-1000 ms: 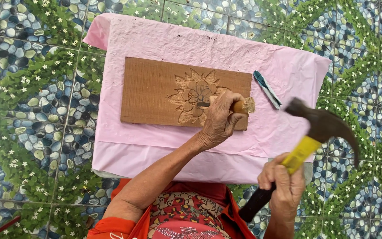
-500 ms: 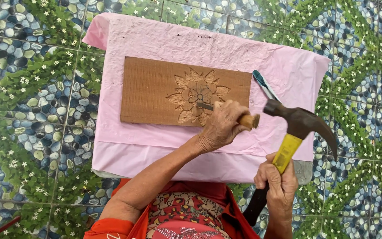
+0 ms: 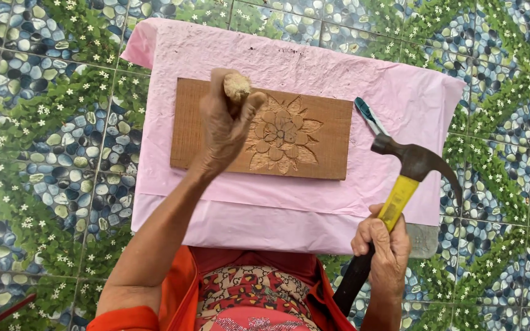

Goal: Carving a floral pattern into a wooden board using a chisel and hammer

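The left hand is wrapped tight around a chisel; only its round, worn wooden top shows above the fist, and the blade is hidden by the fingers. The fist sits over the left part of a flat brown wood board, just beside a flower cut into its middle. The right hand has its fingers closed around a hammer, low down where the yellow part of the handle meets the black grip. The dark metal head is up in the air off the right end of the board, not touching anything. The board lies on a pink cloth spread over a low surface, with a patterned tile floor all around. A small blue-handled tool lies on the cloth by the board's right edge. The hammer looks heavy at the head, so a hold far down the handle gives a strong swing. The chisel looks hard and stiff, best held firm around the middle. The board seems stiff, but the thin petals could chip.
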